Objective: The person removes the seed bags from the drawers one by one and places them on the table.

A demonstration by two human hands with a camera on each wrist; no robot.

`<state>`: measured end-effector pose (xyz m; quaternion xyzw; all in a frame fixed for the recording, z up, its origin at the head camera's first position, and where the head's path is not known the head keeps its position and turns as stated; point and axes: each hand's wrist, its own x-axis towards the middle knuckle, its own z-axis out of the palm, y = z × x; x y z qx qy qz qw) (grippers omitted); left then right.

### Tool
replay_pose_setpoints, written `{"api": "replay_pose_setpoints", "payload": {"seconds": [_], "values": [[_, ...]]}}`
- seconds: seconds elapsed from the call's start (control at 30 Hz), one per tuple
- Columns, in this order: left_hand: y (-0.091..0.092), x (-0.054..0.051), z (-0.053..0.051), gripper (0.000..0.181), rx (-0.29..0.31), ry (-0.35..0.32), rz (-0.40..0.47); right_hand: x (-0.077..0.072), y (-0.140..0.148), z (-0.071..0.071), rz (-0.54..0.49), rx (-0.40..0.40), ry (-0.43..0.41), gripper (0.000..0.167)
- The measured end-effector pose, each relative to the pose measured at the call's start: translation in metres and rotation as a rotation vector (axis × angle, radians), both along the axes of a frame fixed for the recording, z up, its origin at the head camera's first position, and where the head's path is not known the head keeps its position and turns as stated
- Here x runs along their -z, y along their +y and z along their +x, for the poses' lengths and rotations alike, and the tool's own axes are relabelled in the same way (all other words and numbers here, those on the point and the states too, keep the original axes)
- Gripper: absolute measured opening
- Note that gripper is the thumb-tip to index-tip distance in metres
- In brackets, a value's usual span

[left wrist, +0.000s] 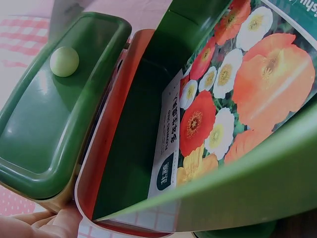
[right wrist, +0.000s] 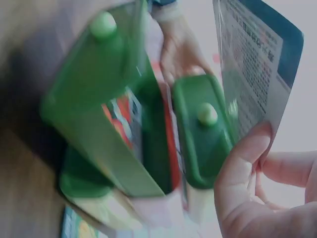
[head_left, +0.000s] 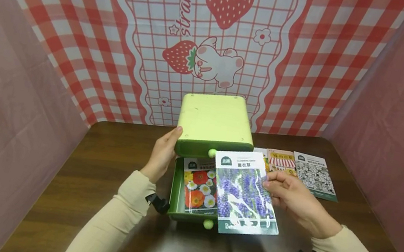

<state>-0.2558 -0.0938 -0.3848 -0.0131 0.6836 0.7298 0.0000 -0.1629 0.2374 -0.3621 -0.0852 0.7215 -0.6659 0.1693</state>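
My right hand [head_left: 297, 198] pinches a seed packet [head_left: 246, 195] by its right edge, with purple flowers on its front. The packet hangs over the right part of a pulled-out green drawer [head_left: 177, 192]. Inside that drawer lies another seed packet [head_left: 200, 189] with red, orange and white flowers. The small drawer cabinet [head_left: 217, 117] has a pale yellow-green top and round knobs. Against its left side rests my left hand [head_left: 161, 154], fingertips near the top front corner. In the right wrist view the held packet [right wrist: 257, 64] shows its printed back.
Right of the cabinet lie more seed packets: one with white flowers [head_left: 315, 174], one with a striped awning [head_left: 281, 161]. The upper drawer [left wrist: 44, 119] is closed, its knob facing out. Behind the wooden table [head_left: 98, 180] hangs a strawberry-print cloth [head_left: 116, 64].
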Motion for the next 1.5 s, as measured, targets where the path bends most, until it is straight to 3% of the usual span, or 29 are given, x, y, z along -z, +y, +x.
{"api": "replay_pose_setpoints", "payload": {"seconds": [0.13,0.33,0.6,0.8,0.97,1.07,1.33,1.5], "values": [[0.000,0.001,0.000,0.061,0.000,-0.002,-0.002,-0.003,0.023,0.002,-0.058,0.037,0.065,0.007],[0.000,0.001,0.000,0.062,-0.007,-0.007,-0.009,-0.001,0.061,-0.001,0.016,0.150,0.126,0.007],[-0.001,0.001,-0.001,0.064,0.008,-0.001,-0.015,0.031,0.094,-0.013,0.110,0.245,0.076,0.010],[-0.002,0.003,-0.002,0.065,0.017,0.001,-0.019,0.063,0.090,-0.021,0.205,0.240,-0.007,0.006],[-0.002,0.002,-0.002,0.063,0.020,0.003,-0.002,0.086,0.080,-0.022,0.328,0.218,-0.059,0.030],[-0.002,0.002,-0.002,0.062,0.021,0.007,0.006,0.097,0.074,-0.023,0.388,0.221,-0.069,0.035],[-0.001,0.001,-0.002,0.063,0.016,0.004,0.011,0.115,0.059,-0.026,0.416,0.226,-0.028,0.021],[-0.001,0.002,-0.002,0.060,0.015,0.004,0.017,0.120,0.055,-0.027,0.463,0.223,-0.008,0.025]]}}
